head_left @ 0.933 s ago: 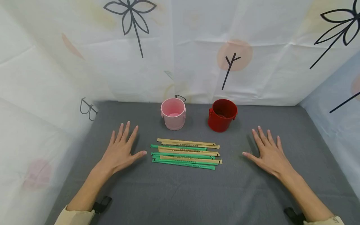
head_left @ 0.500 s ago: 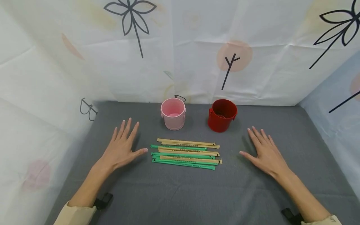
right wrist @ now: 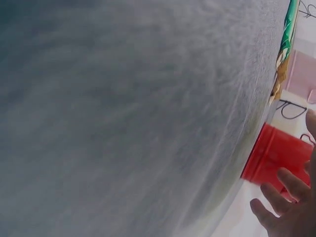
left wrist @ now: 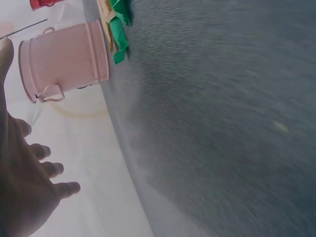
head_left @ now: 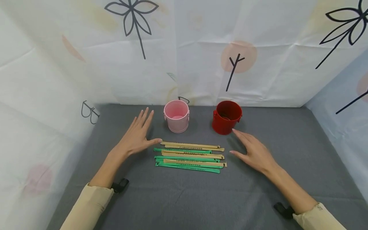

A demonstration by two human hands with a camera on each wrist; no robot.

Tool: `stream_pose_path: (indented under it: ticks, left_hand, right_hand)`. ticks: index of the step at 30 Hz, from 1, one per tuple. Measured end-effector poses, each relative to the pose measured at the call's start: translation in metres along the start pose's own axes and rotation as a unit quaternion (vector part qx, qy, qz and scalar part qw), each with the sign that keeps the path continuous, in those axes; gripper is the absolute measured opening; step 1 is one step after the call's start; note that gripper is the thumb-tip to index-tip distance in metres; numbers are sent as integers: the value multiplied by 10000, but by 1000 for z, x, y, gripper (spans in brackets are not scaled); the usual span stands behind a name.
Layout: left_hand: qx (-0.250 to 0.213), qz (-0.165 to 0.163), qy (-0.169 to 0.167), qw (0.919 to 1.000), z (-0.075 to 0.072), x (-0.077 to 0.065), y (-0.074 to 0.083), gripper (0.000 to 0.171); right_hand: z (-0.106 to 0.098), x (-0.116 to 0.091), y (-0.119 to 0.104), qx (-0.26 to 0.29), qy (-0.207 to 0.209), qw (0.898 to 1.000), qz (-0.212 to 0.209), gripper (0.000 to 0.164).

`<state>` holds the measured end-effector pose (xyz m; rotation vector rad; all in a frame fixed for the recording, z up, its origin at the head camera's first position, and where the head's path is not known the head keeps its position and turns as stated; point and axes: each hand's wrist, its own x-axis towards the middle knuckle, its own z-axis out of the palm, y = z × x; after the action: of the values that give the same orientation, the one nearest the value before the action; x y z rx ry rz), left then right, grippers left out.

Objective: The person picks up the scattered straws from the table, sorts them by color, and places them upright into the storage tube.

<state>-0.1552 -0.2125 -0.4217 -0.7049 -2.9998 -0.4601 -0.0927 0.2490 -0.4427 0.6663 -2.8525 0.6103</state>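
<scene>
Several slim paper-wrapped sticks, some tan (head_left: 195,145) and some green (head_left: 188,170), lie side by side in a loose row at the middle of the table. Behind them stand a pink bucket (head_left: 177,117) on the left and a red bucket (head_left: 226,118) on the right, both upright. My left hand (head_left: 136,135) is held with straight fingers left of the pink bucket, thumb tip close to the ends of the tan sticks. My right hand (head_left: 254,151) reaches toward the sticks' right ends, fingertips near the red bucket's base. Neither hand holds anything.
Grey cloth (head_left: 184,201) covers the table. A white patterned curtain (head_left: 198,76) hangs along the back and both sides, close behind the buckets. Each wrist carries a small black camera mount, the left one (head_left: 120,185) and the right one (head_left: 284,210).
Both hands have moved inward: the left forward and right toward the pink bucket, the right leftward toward the sticks and red bucket. Sticks and buckets stay in place.
</scene>
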Motion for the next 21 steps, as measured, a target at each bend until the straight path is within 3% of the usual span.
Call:
stream_pose_path:
  ticks: [10, 16, 21]
  left_hand:
    - [-745, -130, -121, 9971, 0, 26, 3, 120]
    - [-1320, -203, -111, 9910, 1, 44, 6, 119]
    - [-1712, -122, -88, 9851, 4, 58, 8, 119]
  right_hand:
    - [12, 21, -9, 731, -107, 9972, -67, 76]
    - [23, 37, -14, 1698, -251, 9852, 11, 60]
    - [31, 47, -20, 2116, -537, 9752, 352, 46]
